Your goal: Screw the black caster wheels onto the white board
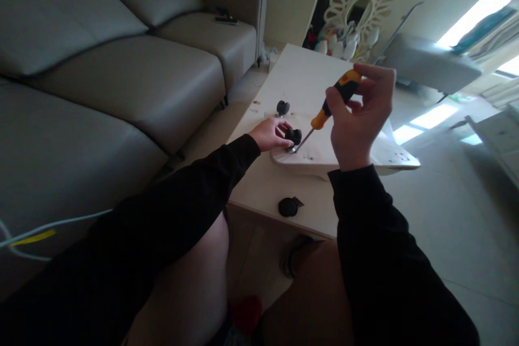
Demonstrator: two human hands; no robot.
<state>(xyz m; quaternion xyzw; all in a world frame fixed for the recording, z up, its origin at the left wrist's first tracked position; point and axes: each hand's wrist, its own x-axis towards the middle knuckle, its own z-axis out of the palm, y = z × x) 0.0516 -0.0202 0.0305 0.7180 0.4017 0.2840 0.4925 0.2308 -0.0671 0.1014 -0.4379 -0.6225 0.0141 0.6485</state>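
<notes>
My right hand (360, 116) grips a yellow-and-black screwdriver (341, 92), tilted so its tip meets the metal base of a black caster wheel (293, 135). That caster stands near the rounded corner of a white board (320, 143) lying on the low table. My left hand (272, 134) has its thumb and fingers around the same caster, holding it at the board. A second black caster (283, 107) stands farther back on the board. Nearer to me, a loose black caster (288, 207) lies on its side on the table, with a metal plate showing.
The low white table (259, 194) stands before my knees. A grey sofa (162, 75) runs along its left side, with a small dark object (226, 20) on a seat. Behind the table are a petal-framed mirror (360, 8) and several white lamp-like shapes. Tiled floor (458, 216) lies to the right.
</notes>
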